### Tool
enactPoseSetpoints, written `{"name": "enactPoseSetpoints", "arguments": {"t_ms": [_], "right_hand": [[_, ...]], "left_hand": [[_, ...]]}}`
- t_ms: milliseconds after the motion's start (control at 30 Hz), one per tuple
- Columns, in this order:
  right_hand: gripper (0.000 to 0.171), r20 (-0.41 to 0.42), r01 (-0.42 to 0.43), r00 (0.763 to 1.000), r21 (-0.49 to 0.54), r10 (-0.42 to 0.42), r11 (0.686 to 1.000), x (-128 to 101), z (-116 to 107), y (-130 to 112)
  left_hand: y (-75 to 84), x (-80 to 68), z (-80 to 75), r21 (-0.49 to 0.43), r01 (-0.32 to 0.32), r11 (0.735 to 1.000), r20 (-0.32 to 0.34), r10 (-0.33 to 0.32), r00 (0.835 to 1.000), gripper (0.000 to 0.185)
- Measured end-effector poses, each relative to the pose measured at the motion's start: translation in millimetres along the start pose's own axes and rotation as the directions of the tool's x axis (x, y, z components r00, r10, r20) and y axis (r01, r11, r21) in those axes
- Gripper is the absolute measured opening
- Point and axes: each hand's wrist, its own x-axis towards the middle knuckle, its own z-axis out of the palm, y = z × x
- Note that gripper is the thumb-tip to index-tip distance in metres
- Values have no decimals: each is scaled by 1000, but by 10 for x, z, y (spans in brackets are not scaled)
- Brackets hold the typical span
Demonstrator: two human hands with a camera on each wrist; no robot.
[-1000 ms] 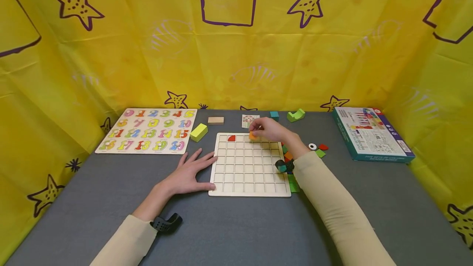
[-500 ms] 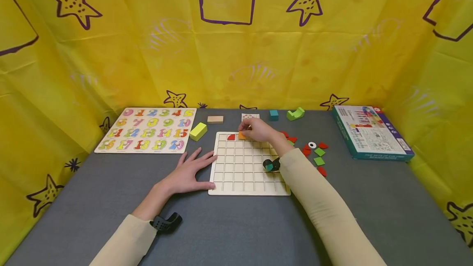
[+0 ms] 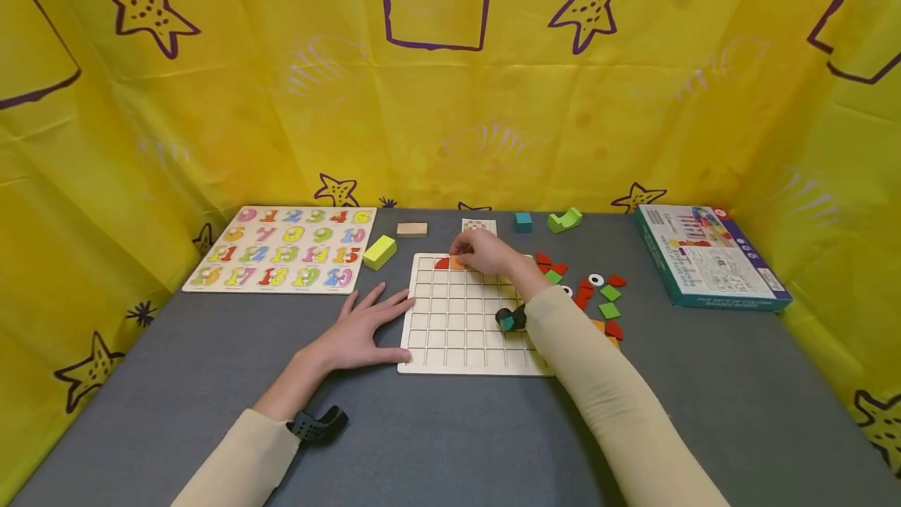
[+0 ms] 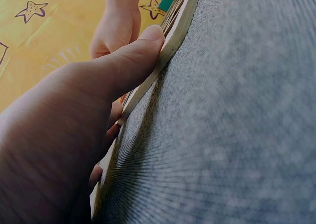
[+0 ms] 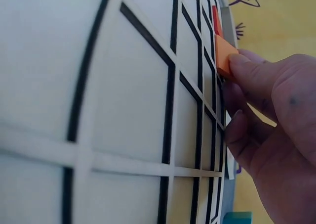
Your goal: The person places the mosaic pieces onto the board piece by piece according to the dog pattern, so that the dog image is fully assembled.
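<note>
From the head camera, a wooden grid board (image 3: 472, 315) lies on the grey table (image 3: 436, 436). The right hand (image 3: 486, 250) reaches to the board's far row and pinches an orange tile (image 3: 457, 262) at a cell just right of a red tile (image 3: 441, 263) already seated there. The left hand (image 3: 359, 327) lies flat on the table, fingers spread and straight, thumb and fingertips touching the board's left edge. Right of the board lies a scatter of red and green tiles (image 3: 598, 296). Farther off are a number puzzle (image 3: 281, 249), a yellow block (image 3: 379, 251), a plain wooden block (image 3: 411, 229), a small card (image 3: 479, 225), a teal cube (image 3: 522, 221), a green block (image 3: 565, 218) and a box (image 3: 707, 255).

From the left wrist camera, the left hand's thumb (image 4: 133, 61) presses against the board's edge (image 4: 173, 41); the other fingers are mostly hidden.

From the right wrist camera, the right hand's fingertips (image 5: 247, 68) grip the orange tile (image 5: 224, 53), tilted at the board's edge row, with the red tile (image 5: 216, 17) just beyond it.
</note>
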Motion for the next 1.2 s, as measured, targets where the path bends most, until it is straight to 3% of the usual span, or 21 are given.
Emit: {"name": "enactPoseSetpoints", "arguments": {"t_ms": [333, 600, 900, 1200], "right_hand": [[18, 21, -10, 1000, -92, 12, 996, 23, 36, 0], [24, 18, -10, 1000, -65, 11, 998, -48, -41, 0], [28, -14, -11, 1000, -39, 10, 999, -285, -272, 104], [38, -61, -68, 996, 37, 70, 997, -612, -507, 290]], "left_hand": [[0, 5, 5, 3, 9, 1000, 12, -9, 1000, 95], [1, 6, 1, 8, 4, 1000, 8, -4, 1000, 94], [30, -12, -1, -9, -2, 1000, -1, 2, 1000, 94], [17, -4, 8, 3, 2, 1000, 0, -2, 1000, 93]]}}
